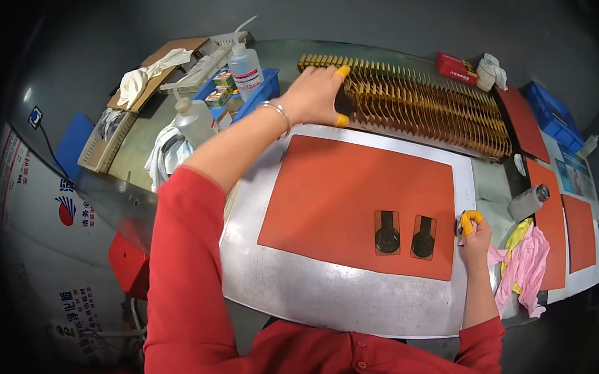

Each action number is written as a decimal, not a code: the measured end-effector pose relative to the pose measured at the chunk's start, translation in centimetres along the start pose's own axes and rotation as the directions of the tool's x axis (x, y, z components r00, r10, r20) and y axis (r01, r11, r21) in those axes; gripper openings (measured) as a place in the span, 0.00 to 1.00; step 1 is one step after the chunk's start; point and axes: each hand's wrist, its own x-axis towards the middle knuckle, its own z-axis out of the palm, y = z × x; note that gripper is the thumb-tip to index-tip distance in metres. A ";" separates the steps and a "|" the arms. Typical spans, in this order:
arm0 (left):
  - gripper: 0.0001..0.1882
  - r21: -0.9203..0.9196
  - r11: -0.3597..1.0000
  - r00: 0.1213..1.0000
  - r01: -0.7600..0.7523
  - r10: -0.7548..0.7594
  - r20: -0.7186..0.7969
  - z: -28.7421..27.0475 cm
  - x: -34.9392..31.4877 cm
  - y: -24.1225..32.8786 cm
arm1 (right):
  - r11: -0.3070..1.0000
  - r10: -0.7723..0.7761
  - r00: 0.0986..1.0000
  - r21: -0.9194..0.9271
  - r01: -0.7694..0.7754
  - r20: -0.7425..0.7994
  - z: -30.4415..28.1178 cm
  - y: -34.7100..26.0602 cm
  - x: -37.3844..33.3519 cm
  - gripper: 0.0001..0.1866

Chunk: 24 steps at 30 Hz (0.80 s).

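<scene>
- Left hand (316, 95) reaches to the far side of the table (139, 138); grip pinches a dark flat piece (343, 104) between yellow-capped thumb and forefinger, at the near end of the slotted wooden rack (432, 107).
- Right hand (473, 230) rests at the right edge of the metal plate (306, 289); fingers curled, whether they hold anything cannot be told.
- Orange mat (334, 192) lies on the plate; two dark parts (404, 235) sit side by side in its recesses.
- Pink cloth (524, 269) just right of the right hand.

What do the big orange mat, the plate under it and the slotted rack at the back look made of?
Orange mat: matte and flat, probably rubber or silicone. Plate: bare metal, dull grey sheen with scuffs. Slotted rack: tan, thin upright leaves; maybe fibreboard or resin sheet, unclear. Left hand reaches into it.
</scene>
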 end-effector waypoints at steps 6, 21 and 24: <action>0.43 0.222 0.968 0.970 -0.121 0.068 0.234 2.4 6.2 -0.7 | 0.997 0.066 0.998 0.043 -0.065 -0.021 -0.4 -0.6 -0.2 0.01; 0.49 0.031 0.999 0.881 -0.010 -0.006 0.472 2.1 7.6 -4.2 | 0.994 0.061 0.997 0.097 -0.057 -0.037 -0.6 0.0 -0.3 0.01; 0.44 0.062 0.998 0.863 -0.001 -0.030 0.504 2.6 7.5 -4.7 | 0.993 -0.006 1.000 0.114 0.008 -0.015 -0.5 0.4 -0.2 0.02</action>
